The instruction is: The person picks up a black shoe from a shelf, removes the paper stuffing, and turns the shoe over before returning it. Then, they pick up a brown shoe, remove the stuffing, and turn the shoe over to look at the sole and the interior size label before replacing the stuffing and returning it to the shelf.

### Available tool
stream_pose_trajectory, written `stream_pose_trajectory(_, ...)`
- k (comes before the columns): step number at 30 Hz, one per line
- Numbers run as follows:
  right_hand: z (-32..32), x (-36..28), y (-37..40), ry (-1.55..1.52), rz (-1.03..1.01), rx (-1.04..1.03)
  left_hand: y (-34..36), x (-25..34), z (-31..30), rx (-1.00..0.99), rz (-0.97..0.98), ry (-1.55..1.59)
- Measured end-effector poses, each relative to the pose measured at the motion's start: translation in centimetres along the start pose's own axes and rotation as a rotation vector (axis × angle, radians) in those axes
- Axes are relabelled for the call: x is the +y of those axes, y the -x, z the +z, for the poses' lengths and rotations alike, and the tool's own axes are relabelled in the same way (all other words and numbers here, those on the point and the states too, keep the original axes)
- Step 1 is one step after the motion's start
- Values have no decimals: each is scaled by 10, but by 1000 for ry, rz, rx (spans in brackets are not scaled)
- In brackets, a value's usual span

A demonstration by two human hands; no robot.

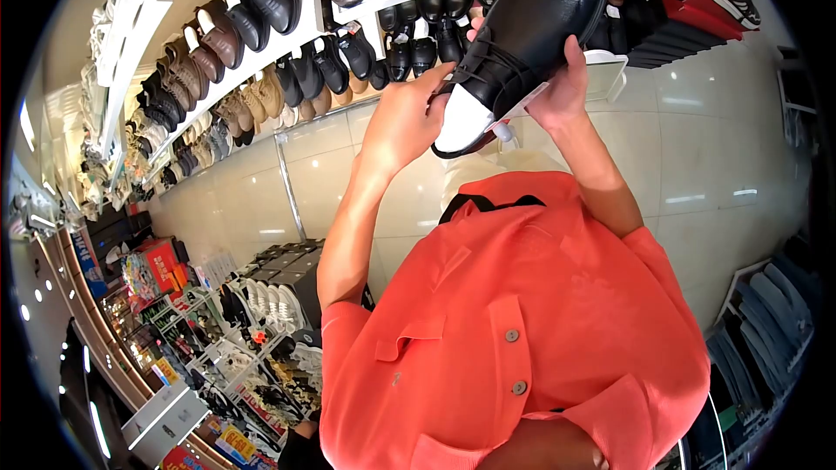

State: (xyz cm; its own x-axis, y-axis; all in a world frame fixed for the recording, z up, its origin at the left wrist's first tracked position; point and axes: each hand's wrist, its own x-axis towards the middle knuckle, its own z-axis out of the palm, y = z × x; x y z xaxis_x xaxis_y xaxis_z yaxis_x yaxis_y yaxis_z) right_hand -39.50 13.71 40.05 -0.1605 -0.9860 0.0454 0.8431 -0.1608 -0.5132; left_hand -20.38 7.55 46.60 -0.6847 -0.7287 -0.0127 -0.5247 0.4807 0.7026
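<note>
A black leather lace-up shoe (544,13) is held up in front of me, its toe pointing up and to the right. White lining or paper (466,117) shows in its opening. My right hand (560,91) grips it from the right, thumb along the side and palm partly underneath. Fingertips show past the shoe's far left edge. On the left, my left hand (405,117) closes on the collar near the laces, with part of its fingers hidden. A small greyish tag-like piece (503,131) hangs below the shoe.
White shelves (252,61) with rows of shoes curve along the left and top. Glossy floor tiles (688,148) lie below. Folded jeans (771,305) are stacked at the right. More shoe racks (231,357) stand at lower left, and a red display (697,13) is at upper right.
</note>
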Motion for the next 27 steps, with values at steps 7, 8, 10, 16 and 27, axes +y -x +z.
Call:
stream_pose_trajectory(7,0,1,-3,-54,38,-35,2,3,-11,79,5,-14)
stream_pose_trajectory(8,1,2,-2,-54,38,-32,2,1,-12,86,4,-7)
stream_pose_trajectory(10,2,4,-3,-61,49,16,2,5,-17,50,-48,-7)
stream_pose_trajectory(16,-3,8,-3,-64,62,9,4,5,-21,1,-100,18)
stream_pose_trajectory(27,-6,10,1,-407,157,40,-3,26,-22,-147,-110,-11)
